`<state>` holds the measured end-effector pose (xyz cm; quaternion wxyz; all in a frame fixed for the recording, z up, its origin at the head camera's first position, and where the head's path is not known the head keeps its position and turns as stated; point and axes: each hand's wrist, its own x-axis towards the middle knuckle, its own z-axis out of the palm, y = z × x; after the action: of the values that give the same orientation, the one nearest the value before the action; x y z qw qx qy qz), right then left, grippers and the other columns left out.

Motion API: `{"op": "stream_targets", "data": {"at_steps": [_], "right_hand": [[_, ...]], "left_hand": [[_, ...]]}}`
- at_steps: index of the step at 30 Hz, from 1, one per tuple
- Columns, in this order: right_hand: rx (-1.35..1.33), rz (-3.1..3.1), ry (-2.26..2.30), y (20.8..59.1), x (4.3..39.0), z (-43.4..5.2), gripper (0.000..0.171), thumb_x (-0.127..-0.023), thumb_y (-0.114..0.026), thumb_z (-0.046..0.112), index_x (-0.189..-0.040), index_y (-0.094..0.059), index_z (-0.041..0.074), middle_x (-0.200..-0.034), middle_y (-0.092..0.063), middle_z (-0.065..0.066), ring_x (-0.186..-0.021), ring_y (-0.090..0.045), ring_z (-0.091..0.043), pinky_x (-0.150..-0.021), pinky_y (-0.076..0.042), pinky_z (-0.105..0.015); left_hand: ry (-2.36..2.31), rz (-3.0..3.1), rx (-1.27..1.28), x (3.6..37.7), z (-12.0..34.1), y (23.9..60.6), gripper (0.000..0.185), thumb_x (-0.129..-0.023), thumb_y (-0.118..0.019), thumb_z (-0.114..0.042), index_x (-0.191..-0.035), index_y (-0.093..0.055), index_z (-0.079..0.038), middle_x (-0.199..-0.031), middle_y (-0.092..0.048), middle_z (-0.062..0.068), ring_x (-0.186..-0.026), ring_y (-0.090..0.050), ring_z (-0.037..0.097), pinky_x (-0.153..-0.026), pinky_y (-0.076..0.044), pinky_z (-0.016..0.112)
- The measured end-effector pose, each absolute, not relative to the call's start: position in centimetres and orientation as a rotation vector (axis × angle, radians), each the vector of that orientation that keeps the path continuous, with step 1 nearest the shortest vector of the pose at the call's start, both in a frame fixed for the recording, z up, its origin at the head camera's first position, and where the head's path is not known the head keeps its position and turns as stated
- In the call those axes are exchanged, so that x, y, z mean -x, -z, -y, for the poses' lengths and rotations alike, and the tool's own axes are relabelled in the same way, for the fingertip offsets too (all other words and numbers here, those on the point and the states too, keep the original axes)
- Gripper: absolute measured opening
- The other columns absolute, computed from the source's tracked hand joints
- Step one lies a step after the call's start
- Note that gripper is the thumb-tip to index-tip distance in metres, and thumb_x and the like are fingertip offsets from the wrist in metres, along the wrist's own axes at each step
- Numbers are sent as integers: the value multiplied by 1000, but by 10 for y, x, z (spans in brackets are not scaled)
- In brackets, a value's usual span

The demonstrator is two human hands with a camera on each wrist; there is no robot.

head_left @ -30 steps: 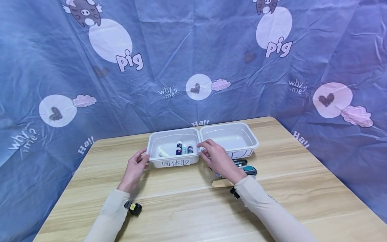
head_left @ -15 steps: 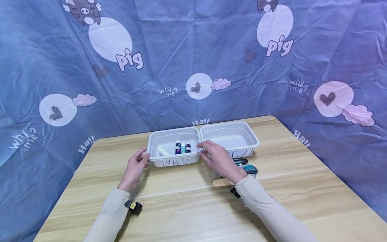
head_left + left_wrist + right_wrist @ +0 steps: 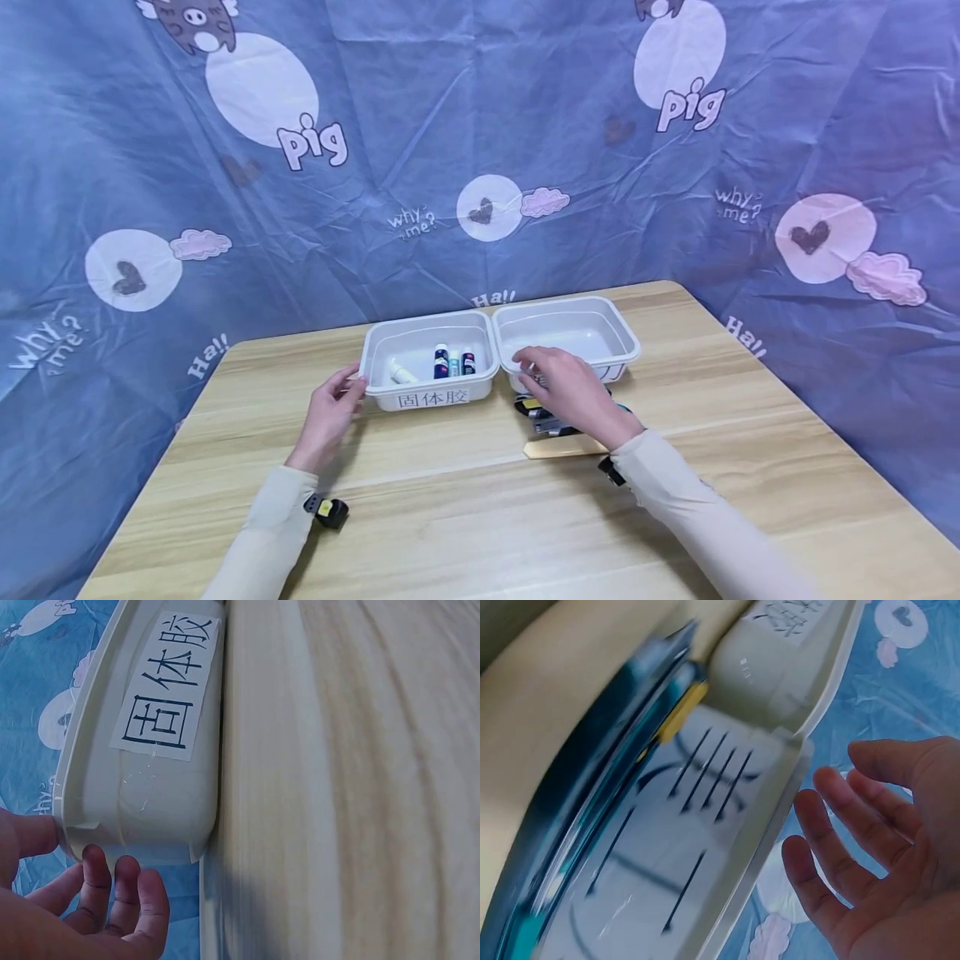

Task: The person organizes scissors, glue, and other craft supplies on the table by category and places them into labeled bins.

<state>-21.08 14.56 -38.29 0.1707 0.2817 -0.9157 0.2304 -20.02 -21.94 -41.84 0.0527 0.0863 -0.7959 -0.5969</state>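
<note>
Two shallow white plastic trays stood side by side toward the far middle of the wooden table (image 3: 465, 508), their rims touching; the left tray (image 3: 375, 360) bore a paper label (image 3: 432, 398) with three black characters on its near wall, and its corners were rounded under a flat lip; inside it lay a white tube (image 3: 402, 372) toward the left and three small bottles (image 3: 453, 362) standing together near the middle, dark, pale teal and dark again.

The left hand (image 3: 331, 410) rested at the left tray's near left corner, thumb against the rim and fingers relaxed and loosely bent beside the wall, gripping nothing, as the left wrist view showed; the right hand (image 3: 567, 390) hovered over the near rim of the right tray (image 3: 628, 340), fingers spread and slack, holding nothing.

Just near of the right tray and partly under that hand lay a cluster of dark tools (image 3: 542, 417), one with a yellow part, perhaps utility knives, though the blurred right wrist view left that unsure; a flat pale wooden stick (image 3: 562, 448) lay just near of them; a blue cloth backdrop (image 3: 150, 167) printed with pigs and hearts hung behind the table.
</note>
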Motion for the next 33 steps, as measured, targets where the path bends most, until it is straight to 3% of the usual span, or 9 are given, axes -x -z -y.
{"op": "stream_targets", "data": {"at_steps": [13, 21, 33], "right_hand": [[-960, 2544, -452, 389, 189, -191, 19, -91, -78, 18, -108, -74, 9, -104, -75, -2, -99, -69, -24, -88, -56, -46], [-1050, 2566, -362, 400, 172, -208, 21, -86, -83, 24, -102, -76, 13, -97, -71, 3, -89, -66, -16, -78, -56, -38], [-1107, 2730, -310, 409, 161, -222, 29, -78, -89, 23, -102, -76, 14, -100, -71, 2, -87, -67, -14, -75, -59, -35]], "left_hand": [[1816, 2429, -273, 200, 223, 417, 49, -107, -55, -21, -152, -46, -5, -119, -62, 14, -94, -60, 19, -83, -56, 26], [1816, 2416, -260, 204, 222, 420, 49, -106, -57, -21, -151, -47, -4, -115, -62, 10, -95, -61, 20, -82, -57, 28], [1834, 2397, -252, 202, 222, 418, 49, -106, -57, -23, -150, -49, -3, -114, -63, 11, -92, -61, 16, -80, -56, 24]]}}
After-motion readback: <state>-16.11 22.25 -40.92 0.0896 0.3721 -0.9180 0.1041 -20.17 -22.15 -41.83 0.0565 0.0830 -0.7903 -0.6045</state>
